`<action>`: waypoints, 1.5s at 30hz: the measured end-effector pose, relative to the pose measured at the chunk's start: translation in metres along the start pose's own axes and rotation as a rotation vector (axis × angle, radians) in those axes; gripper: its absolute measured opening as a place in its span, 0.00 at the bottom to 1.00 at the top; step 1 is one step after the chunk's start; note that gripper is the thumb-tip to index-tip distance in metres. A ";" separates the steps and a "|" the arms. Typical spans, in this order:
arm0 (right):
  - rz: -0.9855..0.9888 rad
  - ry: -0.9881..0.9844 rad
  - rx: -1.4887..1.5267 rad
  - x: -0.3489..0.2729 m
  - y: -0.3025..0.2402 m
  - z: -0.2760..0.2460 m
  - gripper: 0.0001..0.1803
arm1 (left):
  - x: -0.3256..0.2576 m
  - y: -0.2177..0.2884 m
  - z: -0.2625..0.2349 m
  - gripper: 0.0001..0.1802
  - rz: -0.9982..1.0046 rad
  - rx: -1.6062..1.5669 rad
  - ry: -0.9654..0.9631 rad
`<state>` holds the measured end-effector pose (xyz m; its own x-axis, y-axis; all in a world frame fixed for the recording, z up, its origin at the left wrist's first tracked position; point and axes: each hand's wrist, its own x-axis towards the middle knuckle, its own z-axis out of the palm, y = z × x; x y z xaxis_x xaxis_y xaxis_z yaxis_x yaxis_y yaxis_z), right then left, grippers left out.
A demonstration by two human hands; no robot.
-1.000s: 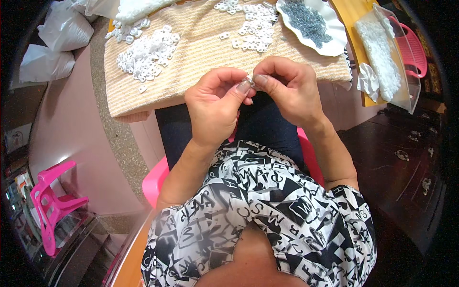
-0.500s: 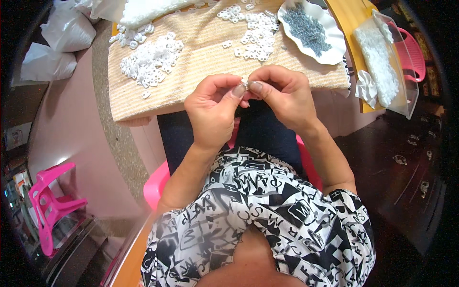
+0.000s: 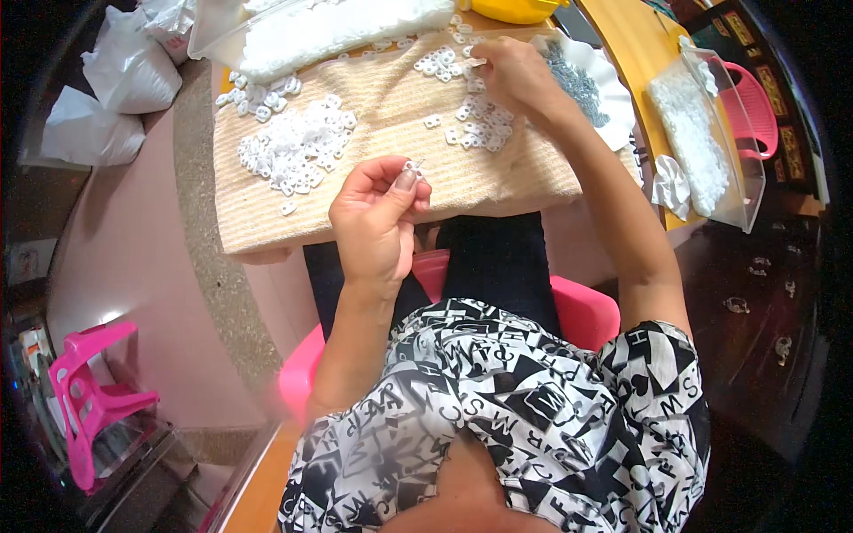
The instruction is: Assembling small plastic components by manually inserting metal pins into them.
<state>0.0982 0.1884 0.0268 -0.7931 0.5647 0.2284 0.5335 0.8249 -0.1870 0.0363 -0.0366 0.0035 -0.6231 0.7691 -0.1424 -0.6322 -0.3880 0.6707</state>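
My left hand [image 3: 378,213] is closed above the near edge of the cloth, pinching a small white plastic clip [image 3: 411,167] between thumb and forefinger. A thin pin seems to stick out of the clip. My right hand [image 3: 517,75] reaches to the far right of the cloth, fingers bent together over a spread of loose white clips [image 3: 484,124]; what its fingertips grip is hard to make out. Just right of that hand, partly behind the wrist, a white wavy-rimmed dish [image 3: 617,98] holds many thin grey nails [image 3: 576,84]. A larger heap of white clips [image 3: 298,147] lies on the left.
A striped beige cloth [image 3: 391,115] covers the table. Clear bins of white pieces stand at the back [image 3: 346,31] and at the right [image 3: 697,133], beside a crumpled white wrapper [image 3: 671,186]. A yellow bowl [image 3: 520,9] sits at the back. A pink stool [image 3: 93,391] stands at left.
My hands were together over the near table edge, working on a small piece. The right hand has moved away to the far clips; the left keeps its piece and has shifted slightly left.
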 end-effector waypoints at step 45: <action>0.351 -0.297 1.673 -0.136 -0.052 -0.038 0.09 | -0.023 -0.013 0.021 0.09 -0.258 0.025 -0.192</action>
<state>0.1896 0.0692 0.0416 -0.8406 0.5143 -0.1701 -0.0262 -0.3523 -0.9355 0.0688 -0.0384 0.0134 -0.3436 0.9233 -0.1718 -0.7449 -0.1565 0.6486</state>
